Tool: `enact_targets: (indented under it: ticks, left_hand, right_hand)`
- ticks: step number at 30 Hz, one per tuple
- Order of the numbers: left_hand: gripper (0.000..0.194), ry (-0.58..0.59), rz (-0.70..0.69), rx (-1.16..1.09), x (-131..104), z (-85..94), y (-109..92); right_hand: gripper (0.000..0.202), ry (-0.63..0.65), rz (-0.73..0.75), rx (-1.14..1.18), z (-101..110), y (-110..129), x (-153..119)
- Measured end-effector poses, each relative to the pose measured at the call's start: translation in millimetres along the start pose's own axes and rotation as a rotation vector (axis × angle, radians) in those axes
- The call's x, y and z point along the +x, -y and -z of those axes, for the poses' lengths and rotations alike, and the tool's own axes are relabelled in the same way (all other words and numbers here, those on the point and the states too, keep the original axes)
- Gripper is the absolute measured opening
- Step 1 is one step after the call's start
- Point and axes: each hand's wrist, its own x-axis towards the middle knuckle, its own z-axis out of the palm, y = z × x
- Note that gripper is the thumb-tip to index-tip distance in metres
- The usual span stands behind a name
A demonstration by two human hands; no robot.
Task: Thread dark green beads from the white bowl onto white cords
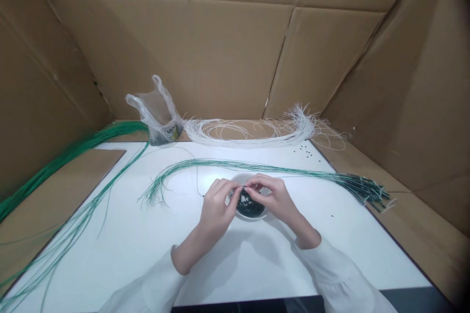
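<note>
A white bowl (253,218) holding many small black pieces stands at the middle of the white table. Above it, my left hand (219,205) and my right hand (273,196) meet at the fingertips, thumbs and forefingers pinched together. What they pinch is too small to name. A thin strand runs from near my left hand up over the table. Behind both hands lies a bundle of thin green strands (235,163), its dark, thicker ends (367,190) at the right and its loose ends at the left.
White strands (249,143) lie coiled at the back beside a plastic bag (161,122). More green strands (84,149) sweep along the left side. Small black bits (307,153) are scattered at the back right. Cardboard walls (227,54) surround the table (121,254).
</note>
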Motion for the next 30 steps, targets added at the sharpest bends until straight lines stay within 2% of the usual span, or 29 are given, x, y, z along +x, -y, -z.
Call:
enact_targets:
  ticks: [6, 12, 15, 20, 30]
  left_hand:
    - [0.009, -0.011, 0.018, -0.043, 1, 0.8, -3]
    - [0.013, -0.023, 0.095, -0.085, 4, 3.3, -5]
    - [0.008, -0.013, 0.105, -0.103, 5, 3.7, -3]
    - [0.011, -0.007, 0.101, -0.114, 6, 4.9, -1]
    - [0.014, 0.067, 0.080, -0.137, 3, 3.2, -4]
  right_hand:
    - [0.005, -0.008, 0.033, -0.017, 1, 1, -1]
    - [0.001, -0.073, -0.031, 0.018, 2, -3, -2]
    - [0.002, -0.097, -0.063, 0.054, 3, -6, -2]
    - [0.006, -0.109, -0.071, 0.086, 5, -10, -3]
    - [0.009, 0.060, -0.080, 0.099, 5, -2, -1]
